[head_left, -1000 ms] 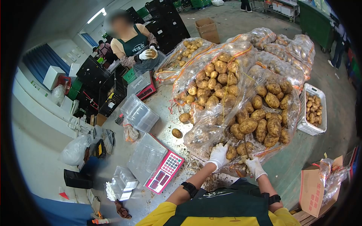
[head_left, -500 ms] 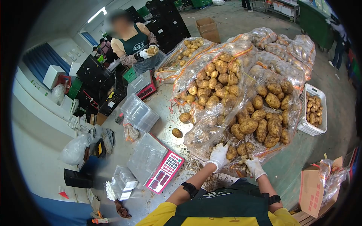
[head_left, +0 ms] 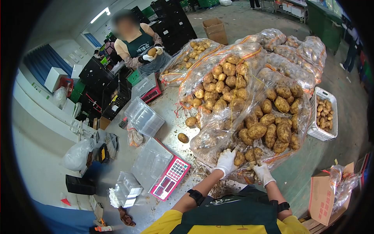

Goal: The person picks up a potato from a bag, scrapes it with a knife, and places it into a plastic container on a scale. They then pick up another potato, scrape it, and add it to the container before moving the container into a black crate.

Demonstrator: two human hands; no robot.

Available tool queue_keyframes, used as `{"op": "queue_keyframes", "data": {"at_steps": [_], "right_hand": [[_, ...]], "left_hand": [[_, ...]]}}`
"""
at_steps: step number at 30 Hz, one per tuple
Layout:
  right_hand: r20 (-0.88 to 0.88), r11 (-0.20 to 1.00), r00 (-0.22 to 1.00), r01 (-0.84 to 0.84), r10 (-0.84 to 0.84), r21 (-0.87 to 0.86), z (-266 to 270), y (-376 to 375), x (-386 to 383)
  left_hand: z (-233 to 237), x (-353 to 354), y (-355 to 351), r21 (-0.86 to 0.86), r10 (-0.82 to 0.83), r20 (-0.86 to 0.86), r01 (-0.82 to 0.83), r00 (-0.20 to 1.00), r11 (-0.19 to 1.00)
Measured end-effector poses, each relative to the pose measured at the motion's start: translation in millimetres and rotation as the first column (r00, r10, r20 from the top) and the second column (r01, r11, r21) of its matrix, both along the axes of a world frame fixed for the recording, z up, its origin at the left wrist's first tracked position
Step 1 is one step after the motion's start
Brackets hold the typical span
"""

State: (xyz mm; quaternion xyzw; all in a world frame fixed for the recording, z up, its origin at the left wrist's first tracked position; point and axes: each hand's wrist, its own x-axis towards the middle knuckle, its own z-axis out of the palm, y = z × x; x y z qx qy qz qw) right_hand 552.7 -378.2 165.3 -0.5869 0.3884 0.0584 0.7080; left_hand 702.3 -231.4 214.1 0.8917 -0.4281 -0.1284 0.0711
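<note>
My left hand (head_left: 226, 161), in a white glove, is closed at the near edge of an opened clear plastic bag (head_left: 206, 146); its fingers are bent against the plastic beside some potatoes. To its right, my right hand (head_left: 263, 174), also gloved, is closed at the same edge, near small potatoes (head_left: 239, 158). What either hand pinches is too small to make out. Large potatoes (head_left: 270, 135) lie in the open bag just beyond both hands. A loose potato (head_left: 183, 137) rests on the metal table (head_left: 177, 150) to the left.
A red scale (head_left: 170, 178) with a clear tray stands left of my hands. Plastic boxes (head_left: 144, 117) lie behind it. More potato bags (head_left: 298, 58) fill the table's far side. A white crate (head_left: 323, 113) stands right. Across the table a person (head_left: 138, 43) holds a potato.
The person across the table has turned the potato and shifted their gloved hands. At the right edge, another person has moved slightly. My own hands have barely moved.
</note>
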Motion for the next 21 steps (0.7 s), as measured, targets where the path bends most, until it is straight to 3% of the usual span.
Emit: {"op": "queue_keyframes", "data": {"at_steps": [5,11,16,21], "right_hand": [[0.010,0.996,0.998,0.062,-0.063,0.061,2,2,2],[0.056,1.000,0.998,-0.002,0.003,-0.002,-16,-1,0],[0.040,0.999,0.998,0.036,-0.037,0.022,7,3,5],[0.032,0.999,0.999,0.034,-0.035,0.037,19,3,4]], "left_hand": [[-14,-1,1,-0.026,0.005,0.011,-0.005,1.000,1.000],[-20,-1,1,-0.009,0.004,0.046,-0.004,0.999,1.000],[-30,1,3,-0.010,-0.005,0.064,0.006,0.998,1.000],[10,-4,4,-0.076,0.003,-0.015,-0.004,1.000,0.997]]}}
